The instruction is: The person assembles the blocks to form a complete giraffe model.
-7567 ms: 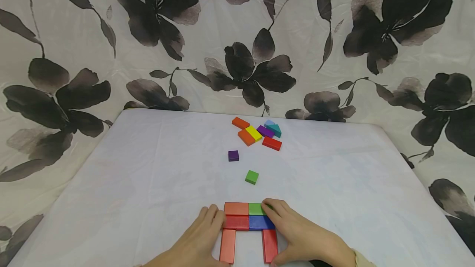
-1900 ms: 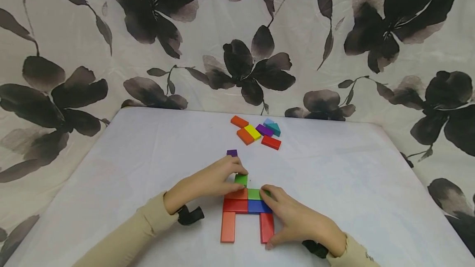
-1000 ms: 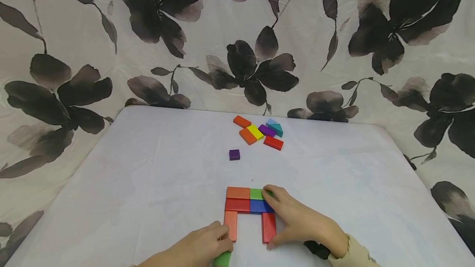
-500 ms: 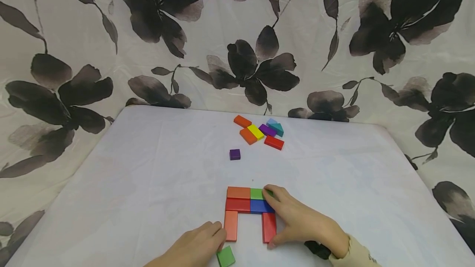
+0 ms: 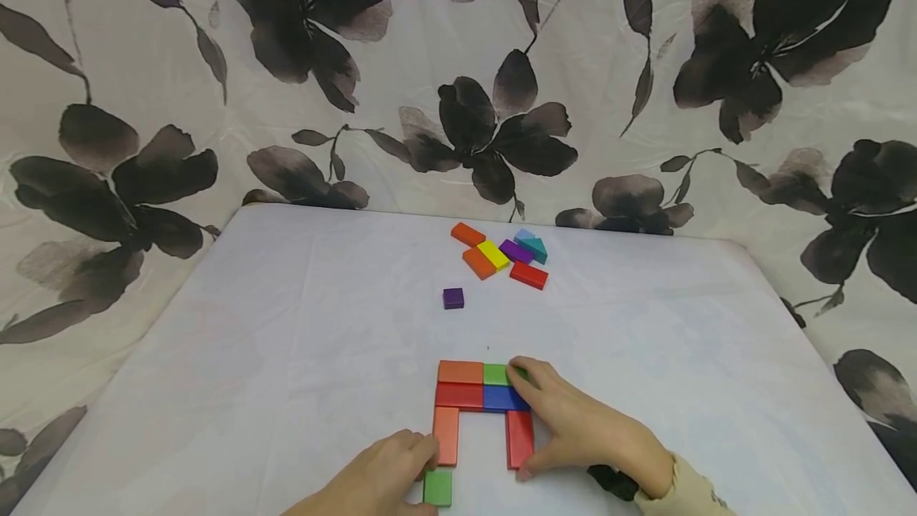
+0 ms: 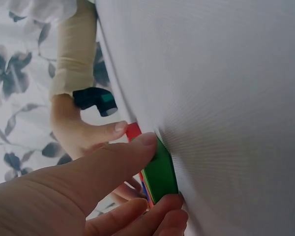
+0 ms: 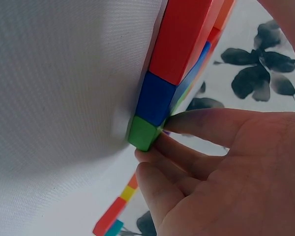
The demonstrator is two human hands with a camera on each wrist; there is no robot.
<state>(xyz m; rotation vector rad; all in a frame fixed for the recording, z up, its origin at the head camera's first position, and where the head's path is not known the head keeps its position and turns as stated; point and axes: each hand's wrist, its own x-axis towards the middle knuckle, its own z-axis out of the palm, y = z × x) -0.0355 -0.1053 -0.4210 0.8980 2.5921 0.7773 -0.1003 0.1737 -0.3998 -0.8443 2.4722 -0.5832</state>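
Observation:
In the head view, my left hand pinches a green toy block between thumb and fingers. This block lies against the near end of a salmon upright block. An arch of flat blocks lies on the table: an orange block and a green block above a red block and a blue block, with a second upright, red block. My right hand spans the arch's right side. Its fingers touch the upper green block; its thumb touches the red upright's near end.
Beyond the arch sits a small purple block. Farther back is a loose group including a yellow block, a red block and a teal block. Flowered cloth hangs behind the white table.
My left hand took the green block from beyond the arch and brought it to the salmon upright's near end, where it turned from tilted to straight. My right hand stays at the arch.

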